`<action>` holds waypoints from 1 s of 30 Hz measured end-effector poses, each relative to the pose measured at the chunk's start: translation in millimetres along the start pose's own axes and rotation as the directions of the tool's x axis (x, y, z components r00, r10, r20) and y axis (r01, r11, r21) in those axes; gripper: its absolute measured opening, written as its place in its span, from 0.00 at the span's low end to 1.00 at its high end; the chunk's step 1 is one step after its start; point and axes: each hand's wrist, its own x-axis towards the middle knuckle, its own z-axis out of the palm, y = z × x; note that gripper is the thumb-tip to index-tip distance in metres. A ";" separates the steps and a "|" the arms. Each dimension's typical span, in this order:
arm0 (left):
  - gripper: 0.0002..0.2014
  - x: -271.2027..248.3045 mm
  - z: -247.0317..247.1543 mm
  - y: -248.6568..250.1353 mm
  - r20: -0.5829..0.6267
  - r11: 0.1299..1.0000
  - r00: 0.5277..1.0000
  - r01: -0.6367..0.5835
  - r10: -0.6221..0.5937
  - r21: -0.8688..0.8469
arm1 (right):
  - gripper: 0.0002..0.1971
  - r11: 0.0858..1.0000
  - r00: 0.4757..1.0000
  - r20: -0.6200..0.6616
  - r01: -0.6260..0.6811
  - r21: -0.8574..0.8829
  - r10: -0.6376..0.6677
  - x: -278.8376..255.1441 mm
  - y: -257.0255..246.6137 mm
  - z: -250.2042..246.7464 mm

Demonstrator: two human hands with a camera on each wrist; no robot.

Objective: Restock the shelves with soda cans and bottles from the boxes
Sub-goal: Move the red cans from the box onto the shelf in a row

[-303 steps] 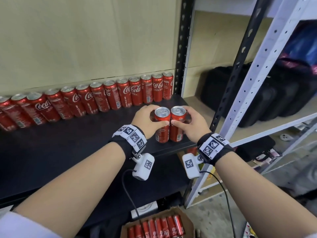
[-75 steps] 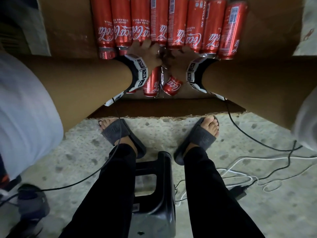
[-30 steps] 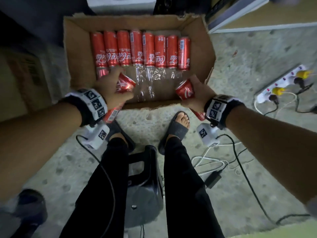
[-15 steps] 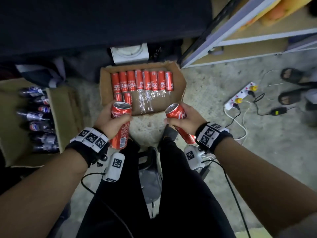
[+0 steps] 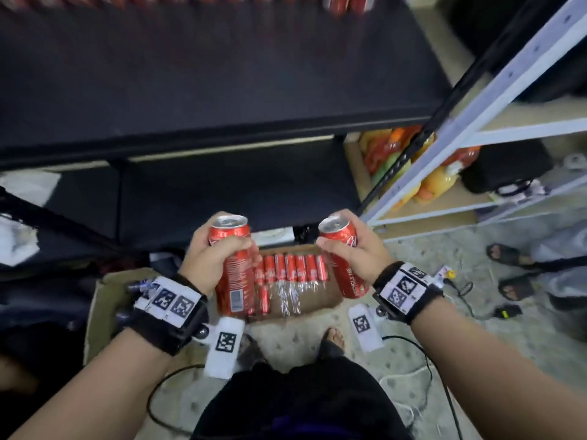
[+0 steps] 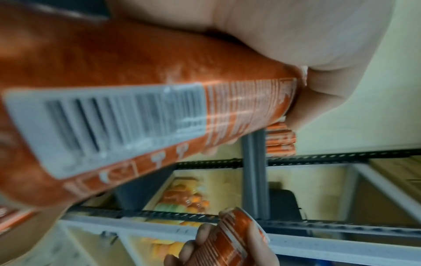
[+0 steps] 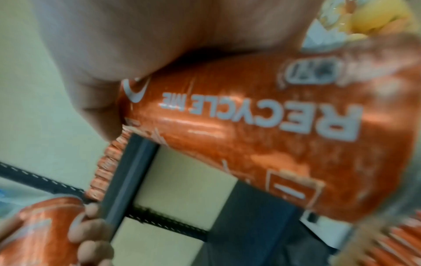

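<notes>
My left hand point(image 5: 211, 252) grips a tall red cola can point(image 5: 235, 274) upright, its barcode side point(image 6: 118, 122) filling the left wrist view. My right hand point(image 5: 352, 249) grips a second red can point(image 5: 344, 258), tilted with its top leaning left; "RECYCLE ME" point(image 7: 262, 115) shows on it in the right wrist view. Both cans hang in the air above an open cardboard box point(image 5: 330, 296) on the floor that holds a row of several red cans point(image 5: 292, 266). The black shelf point(image 5: 206, 77) lies ahead, with a blurred row of red cans point(image 5: 343, 3) along its back edge.
A lower black shelf point(image 5: 222, 192) sits under the top one. A grey rack upright point(image 5: 470, 112) rises at right, with colourful packs point(image 5: 409, 163) and a black bag point(image 5: 508, 166) behind it. Another cardboard box point(image 5: 104, 300) with bottles is at left. Cables and another person's sandalled feet point(image 5: 508, 268) lie at right.
Both hands lifted a can each out of the box and rose with them. The view has tipped up from the floor, so the black shelf now fills the upper part.
</notes>
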 end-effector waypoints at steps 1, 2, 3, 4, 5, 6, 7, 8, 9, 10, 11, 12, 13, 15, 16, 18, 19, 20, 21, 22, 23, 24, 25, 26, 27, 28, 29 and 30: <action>0.23 0.0 -1.8 14.9 0.012 0.999 0.999 -0.040 0.040 -0.018 | 0.14 0.998 0.998 -0.023 0.056 0.038 -0.055 0.4 -15.2 0.4; 0.27 1.9 -2.9 29.5 0.020 0.997 0.997 -0.074 0.075 -0.026 | 0.14 0.992 0.994 -0.048 0.102 0.071 -0.099 2.0 -29.0 0.4; 0.30 4.1 -3.4 43.8 0.028 0.994 0.994 -0.104 0.105 -0.028 | 0.14 0.985 0.988 -0.066 0.144 0.093 -0.138 4.5 -42.4 0.1; 0.29 6.9 -3.4 58.5 0.024 0.991 0.991 -0.134 0.135 -0.020 | 0.14 0.978 0.981 -0.078 0.183 0.099 -0.175 7.3 -55.4 -0.2; 0.25 10.2 -1.5 67.6 0.017 0.987 0.987 -0.158 0.158 -0.022 | 0.14 0.973 0.976 -0.086 0.209 0.093 -0.202 8.4 -64.3 -2.0; 0.22 13.1 0.2 80.8 0.009 0.981 0.981 -0.193 0.193 -0.019 | 0.15 0.967 0.967 -0.104 0.243 0.080 -0.234 10.5 -76.6 -2.7; 0.20 16.1 3.2 92.3 0.009 0.974 0.974 -0.226 0.226 -0.014 | 0.17 0.960 0.958 -0.118 0.272 0.067 -0.263 12.7 -87.3 -4.6; 0.20 18.8 6.8 102.9 0.016 0.966 0.966 -0.258 0.258 -0.005 | 0.18 0.953 0.949 -0.125 0.298 0.055 -0.289 14.7 -97.2 -7.1; 0.20 21.9 11.8 113.3 0.026 0.956 0.956 -0.292 0.292 0.003 | 0.18 0.946 0.942 -0.123 0.321 0.045 -0.314 17.4 -106.3 -10.7; 0.21 24.7 17.7 122.9 0.031 0.945 0.945 -0.326 0.325 0.013 | 0.17 0.939 0.935 -0.112 0.342 0.037 -0.336 19.6 -114.8 -14.9; 0.21 27.5 24.6 132.0 0.030 0.933 0.933 -0.360 0.359 0.020 | 0.16 0.932 0.929 -0.093 0.362 0.031 -0.357 22.1 -122.4 -20.5; 0.21 29.8 32.4 140.3 0.028 0.920 0.920 -0.392 0.391 0.024 | 0.15 0.923 0.922 -0.072 0.383 0.028 -0.381 25.1 -128.7 -27.0; 0.21 31.9 40.8 148.2 0.031 0.907 0.907 -0.421 0.420 0.025 | 0.15 0.913 0.913 -0.052 0.407 0.026 -0.405 28.4 -134.7 -34.5; 0.21 36.3 58.1 160.6 0.040 0.886 0.886 -0.463 0.462 0.028 | 0.14 0.895 0.894 -0.032 0.447 0.018 -0.446 35.1 -146.8 -50.1; 0.21 39.4 66.3 165.8 0.040 0.880 0.881 -0.473 0.472 0.031 | 0.13 0.885 0.885 -0.029 0.465 0.014 -0.464 38.6 -153.1 -58.1; 0.20 45.4 81.6 174.4 0.012 0.872 0.873 -0.488 0.488 0.041 | 0.14 0.870 0.870 -0.026 0.493 0.001 -0.492 46.0 -164.9 -74.4; 0.19 48.1 88.5 178.5 -0.011 0.865 0.865 -0.500 0.501 0.047 | 0.16 0.863 0.863 -0.025 0.504 -0.010 -0.505 50.4 -170.8 -82.2; 0.19 50.8 94.4 182.6 -0.025 0.855 0.856 -0.515 0.517 0.054 | 0.19 0.855 0.855 -0.020 0.517 -0.019 -0.518 54.9 -176.4 -90.0; 0.19 53.6 99.8 186.5 -0.035 0.846 0.845 -0.530 0.533 0.060 | 0.21 0.847 0.848 -0.008 0.530 -0.022 -0.531 59.6 -181.7 -97.8; 0.20 56.1 103.4 189.7 -0.046 0.838 0.837 -0.542 0.545 0.058 | 0.22 0.840 0.841 0.009 0.541 -0.021 -0.541 64.4 -185.8 -104.5; 0.22 59.0 105.0 192.6 -0.055 0.830 0.829 -0.555 0.557 0.050 | 0.23 0.835 0.835 0.024 0.550 -0.020 -0.549 69.1 -190.1 -110.0; 0.23 62.3 105.4 195.1 -0.058 0.822 0.820 -0.568 0.570 0.043 | 0.23 0.830 0.831 0.034 0.556 -0.024 -0.556 73.7 -194.9 -114.3; 0.24 65.9 104.6 197.3 -0.052 0.817 0.815 -0.575 0.577 0.044 | 0.23 0.826 0.827 0.037 0.563 -0.035 -0.562 78.1 -199.8 -117.8; 0.24 69.6 103.8 199.4 -0.040 0.817 0.817 -0.574 0.576 0.055 | 0.23 0.819 0.821 0.036 0.571 -0.051 -0.570 82.1 -205.1 -120.6; 0.23 73.2 103.2 202.1 -0.030 0.821 0.822 -0.565 0.568 0.080 | 0.22 0.812 0.815 0.035 0.579 -0.074 -0.578 86.6 -210.1 -122.3; 0.21 77.0 102.8 205.0 -0.018 0.825 0.828 -0.555 0.560 0.109 | 0.23 0.807 0.813 0.033 0.582 -0.096 -0.582 90.9 -214.1 -123.3; 0.19 81.3 102.4 208.4 -0.008 0.824 0.832 -0.549 0.555 0.138 | 0.23 0.805 0.812 0.027 0.582 -0.115 -0.583 95.3 -217.2 -123.7; 0.20 86.4 101.4 211.6 0.006 0.816 0.829 -0.552 0.559 0.172 | 0.23 0.803 0.811 0.016 0.582 -0.129 -0.585 100.0 -219.2 -123.5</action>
